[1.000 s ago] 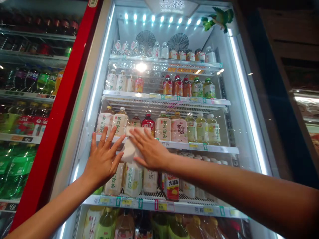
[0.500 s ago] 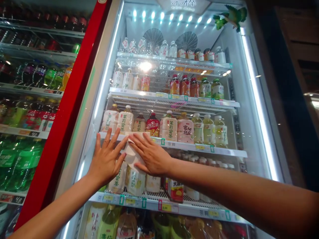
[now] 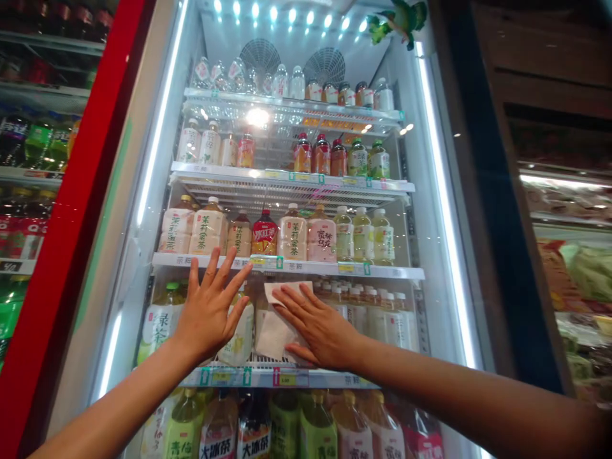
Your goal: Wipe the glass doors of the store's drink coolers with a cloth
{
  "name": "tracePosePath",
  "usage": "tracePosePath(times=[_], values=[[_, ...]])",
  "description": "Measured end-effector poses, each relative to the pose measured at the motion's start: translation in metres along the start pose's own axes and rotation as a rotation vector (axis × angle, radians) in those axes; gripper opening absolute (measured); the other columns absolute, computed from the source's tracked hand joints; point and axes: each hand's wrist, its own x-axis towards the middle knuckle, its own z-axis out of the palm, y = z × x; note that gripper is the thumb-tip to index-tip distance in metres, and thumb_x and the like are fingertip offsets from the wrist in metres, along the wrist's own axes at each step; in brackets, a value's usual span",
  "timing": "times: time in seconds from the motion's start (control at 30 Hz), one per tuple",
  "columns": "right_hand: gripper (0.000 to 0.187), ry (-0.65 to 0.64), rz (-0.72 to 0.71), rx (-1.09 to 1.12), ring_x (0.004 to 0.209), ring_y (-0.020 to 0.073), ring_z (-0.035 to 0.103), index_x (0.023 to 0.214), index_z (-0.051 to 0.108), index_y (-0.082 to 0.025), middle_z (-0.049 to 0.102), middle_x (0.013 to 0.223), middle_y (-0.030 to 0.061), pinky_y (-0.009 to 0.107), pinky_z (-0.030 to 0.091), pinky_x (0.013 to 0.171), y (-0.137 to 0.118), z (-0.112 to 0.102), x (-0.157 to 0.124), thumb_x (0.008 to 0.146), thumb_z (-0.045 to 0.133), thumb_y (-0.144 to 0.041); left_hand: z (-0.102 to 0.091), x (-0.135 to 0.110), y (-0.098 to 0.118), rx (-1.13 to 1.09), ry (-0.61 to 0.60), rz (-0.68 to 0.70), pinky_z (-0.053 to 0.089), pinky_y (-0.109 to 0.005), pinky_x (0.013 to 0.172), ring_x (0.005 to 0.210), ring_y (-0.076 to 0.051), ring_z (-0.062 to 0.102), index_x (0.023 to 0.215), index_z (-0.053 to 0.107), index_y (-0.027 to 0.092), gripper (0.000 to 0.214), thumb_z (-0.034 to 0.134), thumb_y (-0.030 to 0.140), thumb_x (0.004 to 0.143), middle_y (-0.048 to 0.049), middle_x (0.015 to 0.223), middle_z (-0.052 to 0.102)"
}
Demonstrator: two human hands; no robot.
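Observation:
The glass door (image 3: 143,191) of a lit drinks cooler stands in front of me. My left hand (image 3: 210,312) is open, its fingers spread and its palm towards the glass, with nothing in it. To its right, my right hand (image 3: 320,325) lies flat over a folded white paper towel (image 3: 277,335) and holds it against the door. Part of the towel is hidden under the fingers and palm. Behind the glass, tea bottles (image 3: 292,236) stand on a shelf above my hands, and more bottles (image 3: 236,338) are partly covered by my left hand.
A red-framed cooler (image 3: 71,197) with soft drinks stands at the left. Bright light strips (image 3: 444,197) run down both sides of the door. A green leafy decoration (image 3: 401,22) is at the top right. Packaged goods (image 3: 588,274) sit on shelves farther right.
My right hand has moved right and down across the glass with the paper towel, away from my left hand. The view has shifted right, and my left hand stays spread near the glass.

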Motion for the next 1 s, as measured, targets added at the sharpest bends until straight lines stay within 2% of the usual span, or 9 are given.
tracePosePath(times=[0.07,0.17,0.23,0.4,0.47,0.7,0.77,0.9,1.0], values=[[0.086,-0.004,0.046,-0.006,0.161,0.0272,0.007,0.164,0.011,-0.012,0.017,0.171,0.0131,0.053,0.017,0.131,0.014,-0.005,-0.006,0.101,0.046,-0.059,0.006,0.004,0.016,-0.021,-0.001,0.038,0.003,-0.063,0.129,0.161,-0.03,0.004,0.161,0.022,0.038,0.071,0.054,0.045,0.098,-0.0031,0.173,0.015],[0.09,0.023,0.31,-0.048,0.16,0.0304,0.005,0.164,0.004,-0.011,0.012,0.172,0.0158,0.057,0.013,0.131,0.06,-0.025,0.011,0.1,0.047,-0.058,0.013,0.014,0.037,-0.05,-0.003,0.058,0.002,-0.062,0.129,0.161,-0.03,0.005,0.161,0.023,0.037,0.07,0.052,0.045,0.098,-0.0037,0.172,0.016],[0.094,0.045,0.468,-0.064,0.16,0.0323,0.003,0.164,-0.003,-0.01,0.008,0.172,0.0176,0.059,0.012,0.13,0.073,-0.031,0.014,0.1,0.048,-0.056,0.016,0.022,0.05,-0.073,-0.004,0.053,0.002,-0.062,0.129,0.161,-0.03,0.004,0.161,0.026,0.037,0.067,0.052,0.045,0.099,-0.0036,0.173,0.015],[0.098,0.1,0.535,-0.031,0.16,0.0331,-0.002,0.162,-0.019,-0.012,0.004,0.172,0.0173,0.063,0.018,0.128,0.008,0.001,-0.042,0.1,0.047,-0.052,0.026,0.031,0.078,-0.123,-0.006,0.091,0.001,-0.061,0.129,0.161,-0.029,0.004,0.159,0.03,0.034,0.065,0.053,0.045,0.099,-0.0049,0.173,0.016],[0.098,0.1,0.527,-0.018,0.16,0.0335,0.0,0.162,-0.019,-0.013,0.006,0.172,0.0166,0.063,0.019,0.128,-0.004,0.011,-0.064,0.101,0.046,-0.053,0.031,0.032,0.086,-0.131,-0.019,0.121,0.001,-0.061,0.129,0.161,-0.029,0.004,0.159,0.031,0.033,0.065,0.053,0.045,0.099,-0.0053,0.172,0.017],[0.091,0.238,0.75,-0.052,0.16,0.0361,0.005,0.158,-0.031,-0.021,0.004,0.173,0.0171,0.069,0.018,0.125,0.101,-0.021,-0.056,0.104,0.036,-0.053,0.046,0.052,0.098,-0.122,-0.047,0.108,0.002,-0.065,0.128,0.161,-0.029,0.004,0.159,0.029,0.037,0.062,0.048,0.046,0.1,-0.0049,0.173,0.016],[0.089,0.241,0.788,-0.065,0.16,0.0361,0.003,0.158,-0.031,-0.019,0.003,0.173,0.0179,0.07,0.019,0.124,0.092,-0.018,-0.066,0.105,0.033,-0.052,0.048,0.053,0.098,-0.114,-0.05,0.095,0.001,-0.065,0.128,0.161,-0.029,0.003,0.16,0.026,0.038,0.064,0.048,0.046,0.1,-0.0041,0.173,0.014],[0.088,0.171,0.769,-0.074,0.16,0.0339,-0.001,0.161,-0.024,-0.017,-0.003,0.173,0.0153,0.065,0.02,0.126,0.034,0.003,-0.111,0.104,0.035,-0.051,0.051,0.05,0.093,-0.089,-0.06,0.118,0.0,-0.063,0.129,0.161,-0.028,-0.001,0.161,0.023,0.038,0.068,0.051,0.042,0.099,-0.0035,0.173,0.012],[0.09,0.107,0.751,-0.109,0.16,0.0322,0.0,0.161,-0.021,-0.014,-0.003,0.174,0.0153,0.061,0.019,0.127,0.044,0.003,-0.122,0.104,0.034,-0.056,0.052,0.051,0.089,-0.069,-0.045,0.132,-0.001,-0.062,0.128,0.161,-0.028,-0.001,0.161,0.023,0.037,0.067,0.05,0.042,0.1,-0.0043,0.173,0.012]])
